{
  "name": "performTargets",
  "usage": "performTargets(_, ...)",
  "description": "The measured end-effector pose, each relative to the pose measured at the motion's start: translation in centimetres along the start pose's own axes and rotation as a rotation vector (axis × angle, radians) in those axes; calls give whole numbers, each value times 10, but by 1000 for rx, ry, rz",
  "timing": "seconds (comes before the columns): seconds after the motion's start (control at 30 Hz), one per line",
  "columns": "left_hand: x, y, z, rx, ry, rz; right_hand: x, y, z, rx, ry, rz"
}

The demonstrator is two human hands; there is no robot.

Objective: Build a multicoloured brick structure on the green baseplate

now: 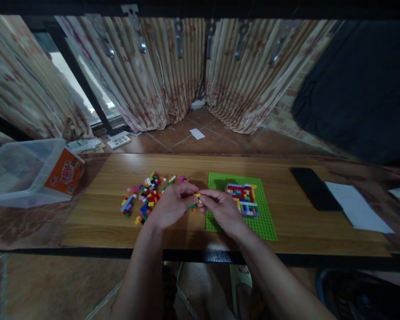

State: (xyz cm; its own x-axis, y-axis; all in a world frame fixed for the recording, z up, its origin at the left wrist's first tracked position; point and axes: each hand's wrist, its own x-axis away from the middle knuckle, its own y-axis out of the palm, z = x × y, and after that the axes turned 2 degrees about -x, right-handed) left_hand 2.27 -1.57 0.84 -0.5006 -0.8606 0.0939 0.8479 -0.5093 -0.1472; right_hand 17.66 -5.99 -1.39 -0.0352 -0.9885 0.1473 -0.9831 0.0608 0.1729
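Observation:
My left hand and my right hand meet over the middle of the wooden board. Between their fingertips is a small yellow toy brick, pinched from both sides. Fingers hide part of it. Under and beside my right hand lies a green baseplate. On that plate stands a low structure of red, white, blue, yellow and purple bricks, its left part covered by my right hand. Left of my left hand spreads a loose pile of mixed bricks, some of them behind the hand.
A clear plastic bin with an orange label stands at the left end. Toward the right lie a black flat object and a white sheet. Curtains hang beyond the wooden board.

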Motion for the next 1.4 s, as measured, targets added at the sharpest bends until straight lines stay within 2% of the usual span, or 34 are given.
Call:
performTargets(0.37, 4, -2, 7, -39, -16, 21, 0, -1, -6, -119, 27, 49)
performTargets(0.73, 2, -1, 1, 10, -34, -34, 0, 2, -4, -143, -16, 61)
performTargets(0.9, 1, 0, 1, -14, -35, -49, 0, 3, 1, -93, -54, 88)
performTargets(1.03, 1, 0, 6, -91, -41, -43, 5, 1, -2, 42, -78, 81)
performTargets(1.2, 0, 1, 6, -219, -3, -24, 14, -26, -20, 315, -219, 147)
performTargets(1.3, -1, 1, 1, -290, 24, -14, 18, -60, -36, 374, -288, 263)
performTargets(1.4, -3, 1, -4, -333, 45, -5, 21, -97, -47, 472, -295, 415)
